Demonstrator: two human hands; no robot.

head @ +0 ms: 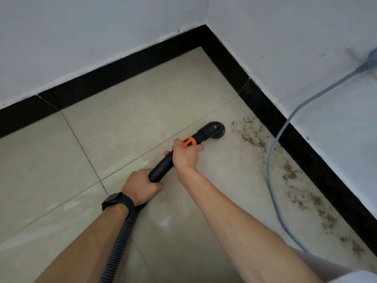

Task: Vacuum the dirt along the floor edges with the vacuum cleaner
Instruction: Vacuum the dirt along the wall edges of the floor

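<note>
A black vacuum wand [163, 162] with an orange collar [189, 142] ends in a round black nozzle [216, 130] that sits on the beige tiled floor [126, 111]. My right hand [186, 154] grips the wand just behind the orange collar. My left hand [141, 185], with a black watch on its wrist, grips the wand's lower end where the ribbed hose [120, 237] joins. Brown dirt [250, 133] lies scattered just right of the nozzle and runs on along the black skirting [306, 152] toward the lower right [306, 199].
Two white walls meet in a corner [206, 23] at the back, both edged with black skirting. A grey power cable [274, 160] hangs from a plug [367, 64] on the right wall and trails across the floor through the dirt.
</note>
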